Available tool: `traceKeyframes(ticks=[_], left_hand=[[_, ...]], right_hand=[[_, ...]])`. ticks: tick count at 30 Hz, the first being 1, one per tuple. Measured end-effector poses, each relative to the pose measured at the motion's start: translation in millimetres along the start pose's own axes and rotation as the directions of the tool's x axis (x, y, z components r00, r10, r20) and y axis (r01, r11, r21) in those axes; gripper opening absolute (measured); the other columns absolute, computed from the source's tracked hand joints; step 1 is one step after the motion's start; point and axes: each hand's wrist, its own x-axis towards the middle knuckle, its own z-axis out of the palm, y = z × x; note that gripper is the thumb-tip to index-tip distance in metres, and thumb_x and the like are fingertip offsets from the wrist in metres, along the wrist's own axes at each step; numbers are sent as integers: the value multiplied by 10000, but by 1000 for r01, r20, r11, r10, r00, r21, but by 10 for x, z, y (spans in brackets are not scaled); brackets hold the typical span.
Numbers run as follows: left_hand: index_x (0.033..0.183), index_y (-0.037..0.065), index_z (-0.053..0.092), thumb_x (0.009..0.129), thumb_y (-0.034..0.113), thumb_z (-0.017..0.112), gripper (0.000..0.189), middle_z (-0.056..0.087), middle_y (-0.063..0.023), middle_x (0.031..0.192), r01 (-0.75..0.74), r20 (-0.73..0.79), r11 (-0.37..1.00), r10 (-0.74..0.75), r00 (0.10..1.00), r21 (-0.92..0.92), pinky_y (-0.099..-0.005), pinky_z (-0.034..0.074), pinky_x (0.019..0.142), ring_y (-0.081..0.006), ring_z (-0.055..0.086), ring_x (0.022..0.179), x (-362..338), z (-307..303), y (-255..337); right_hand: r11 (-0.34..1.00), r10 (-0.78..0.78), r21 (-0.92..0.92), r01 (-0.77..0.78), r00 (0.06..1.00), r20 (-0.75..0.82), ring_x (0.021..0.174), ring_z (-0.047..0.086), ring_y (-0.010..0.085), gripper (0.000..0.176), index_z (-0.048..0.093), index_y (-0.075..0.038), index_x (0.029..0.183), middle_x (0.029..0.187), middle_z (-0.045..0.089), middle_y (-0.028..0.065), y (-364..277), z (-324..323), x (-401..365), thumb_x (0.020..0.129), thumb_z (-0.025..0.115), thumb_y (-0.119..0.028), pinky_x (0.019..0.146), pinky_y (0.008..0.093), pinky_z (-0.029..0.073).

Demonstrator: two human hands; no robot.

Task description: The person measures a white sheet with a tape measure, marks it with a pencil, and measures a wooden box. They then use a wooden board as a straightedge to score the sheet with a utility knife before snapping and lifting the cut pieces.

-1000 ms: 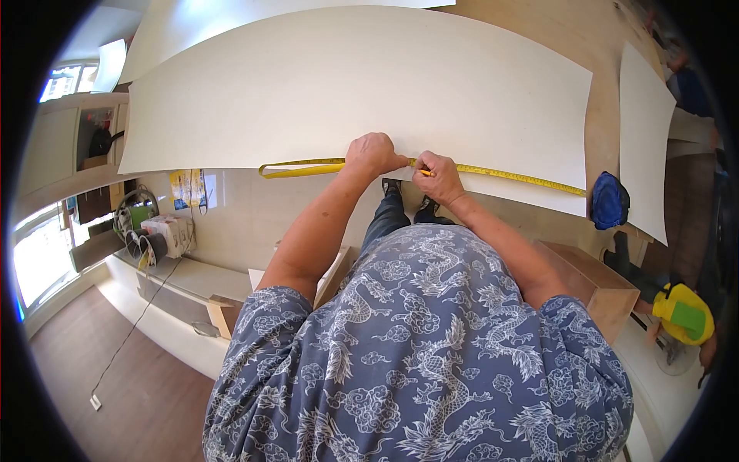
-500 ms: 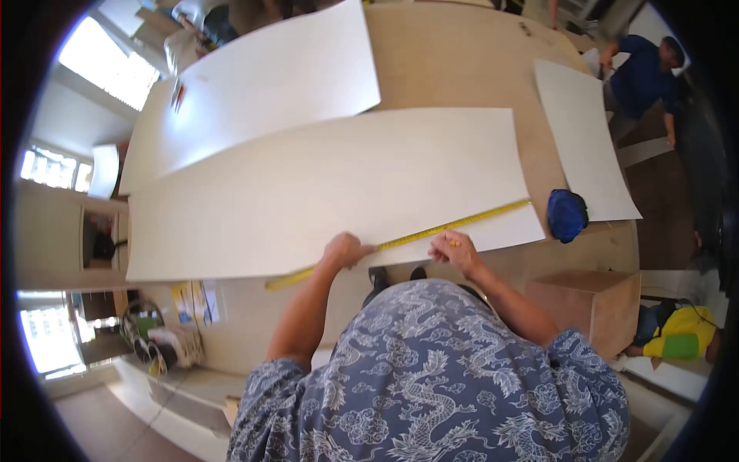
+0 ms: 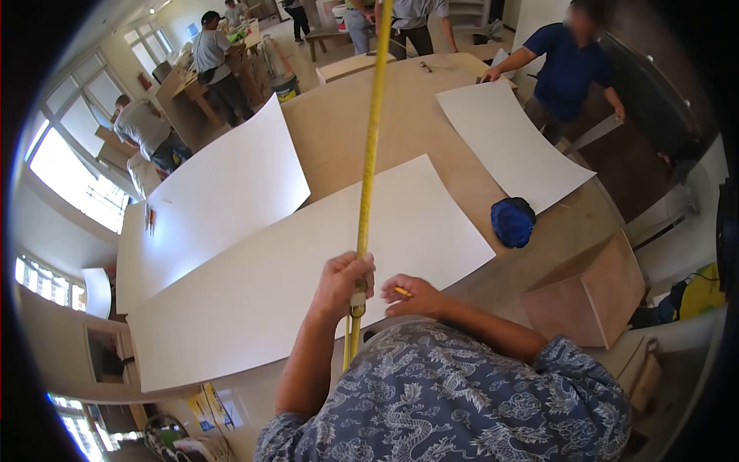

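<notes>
My left hand (image 3: 345, 283) is closed around a yellow tape measure (image 3: 372, 146). Its blade rises away from me past the top of the view, and a length of it hangs below the hand. Close by on the right, my right hand (image 3: 414, 297) has curled fingers with a yellow pencil (image 3: 402, 292) in them. Beneath both hands lies a long white sheet (image 3: 262, 285) along the near side of the table. The blade passes in front of this sheet without lying on it.
A second white sheet (image 3: 219, 189) lies farther left, with small tools (image 3: 150, 219) on it. At the right are another sheet (image 3: 512, 142), a dark blue cloth item (image 3: 513, 222) and a wooden box (image 3: 589, 296). A person in dark blue (image 3: 566, 73) touches the right sheet; several people stand behind.
The tape measure has come up off the white sheet and now points away from me. Both hands have drawn together near my body. The view has tilted up, showing more of the room.
</notes>
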Motion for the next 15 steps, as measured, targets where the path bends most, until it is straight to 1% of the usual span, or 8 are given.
traceKeyframes(ticks=[2, 3, 5, 6, 9, 11, 14, 15], left_hand=[[864, 33, 618, 1024, 285, 607, 298, 621, -72, 655, -129, -40, 991, 128, 991, -24, -263, 460, 537, -154, 593, 564, 30, 177, 248], [870, 28, 618, 1021, 275, 611, 289, 624, -75, 662, -215, -95, 976, 211, 973, -34, -263, 458, 536, -147, 591, 570, 33, 260, 308], [883, 19, 619, 1015, 254, 617, 270, 631, -81, 676, -377, -200, 925, 362, 911, -42, -261, 453, 535, -132, 588, 581, 34, 427, 383], [875, 18, 610, 1033, 264, 597, 293, 642, -88, 710, -414, -248, 903, 378, 892, -112, -261, 484, 569, -144, 609, 601, 37, 510, 400], [875, 13, 610, 1049, 265, 572, 309, 649, -87, 737, -482, -356, 866, 412, 839, -133, -271, 517, 613, -164, 638, 625, 95, 665, 322], [883, 5, 633, 1059, 280, 559, 335, 679, -95, 781, -483, -321, 872, 438, 840, -75, -299, 543, 684, -177, 683, 721, 97, 690, 227], [894, -6, 650, 1060, 283, 561, 345, 707, -111, 830, -479, -255, 876, 452, 855, -57, -314, 551, 723, -182, 698, 785, 110, 672, 85], [899, -11, 654, 1060, 282, 563, 347, 715, -116, 847, -465, -236, 883, 441, 866, -56, -317, 552, 734, -183, 700, 803, 99, 668, 51]], right_hand=[[999, -31, -13, 32, 999, 41, 1088, 601, 182, 642, 576, -46, 1276, 1178, 622, 94, -317, 192, 54, 777, 916, -264, 932, 315, 518], [997, -82, -4, 82, 996, 47, 1061, 598, 164, 643, 565, -57, 1277, 1137, 628, 71, -368, 271, 86, 776, 916, -256, 902, 311, 511], [978, -176, -103, 182, 982, 64, 1004, 595, 134, 617, 565, -57, 1250, 1092, 635, 39, -409, 337, 101, 781, 914, -253, 872, 299, 500], [980, -180, -80, 183, 983, 35, 986, 595, 127, 587, 571, -58, 1232, 1069, 637, 31, -424, 340, 66, 789, 907, -248, 871, 299, 498], [977, -211, -16, 211, 974, -79, 928, 597, 109, 474, 590, -57, 1181, 1005, 642, 13, -325, 308, -11, 825, 863, -210, 852, 293, 494], [963, -263, 12, 269, 946, -188, 881, 599, 97, 367, 605, -52, 1151, 973, 645, 11, -79, 285, -5, 860, 804, -154, 818, 281, 498], [967, -92, 213, 143, 968, -232, 924, 592, 96, 311, 608, -49, 1196, 1075, 653, 20, 12, 202, -210, 904, 708, -95, 892, 291, 485], [968, -103, 190, 163, 952, -289, 922, 591, 91, 300, 609, -46, 1195, 1067, 654, 19, 63, 172, -268, 909, 691, -86, 878, 286, 486]])
